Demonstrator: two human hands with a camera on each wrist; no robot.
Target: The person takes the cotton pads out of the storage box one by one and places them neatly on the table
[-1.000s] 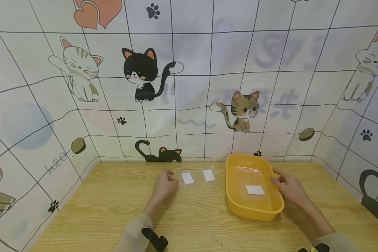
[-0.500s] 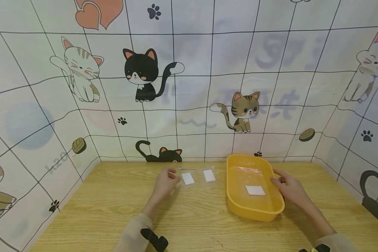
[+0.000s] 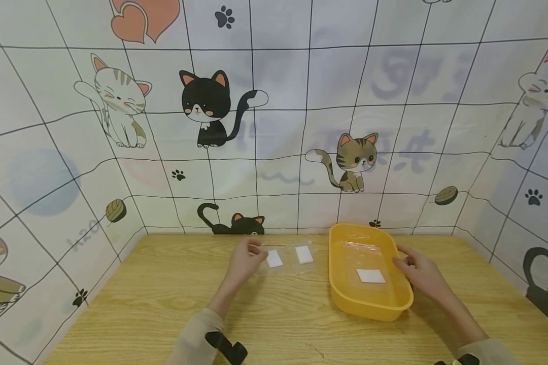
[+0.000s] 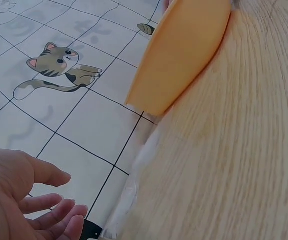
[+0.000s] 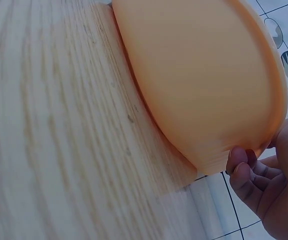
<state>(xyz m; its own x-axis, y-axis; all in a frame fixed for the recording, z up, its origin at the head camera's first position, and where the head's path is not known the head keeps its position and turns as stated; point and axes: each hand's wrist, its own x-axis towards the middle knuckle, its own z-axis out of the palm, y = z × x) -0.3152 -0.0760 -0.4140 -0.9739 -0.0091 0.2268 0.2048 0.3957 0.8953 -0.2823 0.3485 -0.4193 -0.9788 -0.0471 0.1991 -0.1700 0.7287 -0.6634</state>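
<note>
My left hand (image 3: 245, 261) hovers at the left side of a clear zip bag with a white card (image 3: 274, 259) in it. Thumb and relaxed fingers stand apart in the left wrist view, with nothing between them. Another clear bag with a white card (image 3: 304, 254) lies beside it on the right. My right hand (image 3: 417, 268) holds the right rim of a yellow plastic basin (image 3: 365, 308), fingertips against its outer wall in the right wrist view. Inside the basin lies a clear bag with a white card (image 3: 371, 276).
The wooden table (image 3: 283, 324) runs back to a white cloth backdrop (image 3: 278, 132) with printed cats and grid lines. The basin stands to the right of the two bags, near the back of the table.
My left hand has moved slightly right and now covers part of the left bag's edge. The right hand and the basin have stayed in place.
</note>
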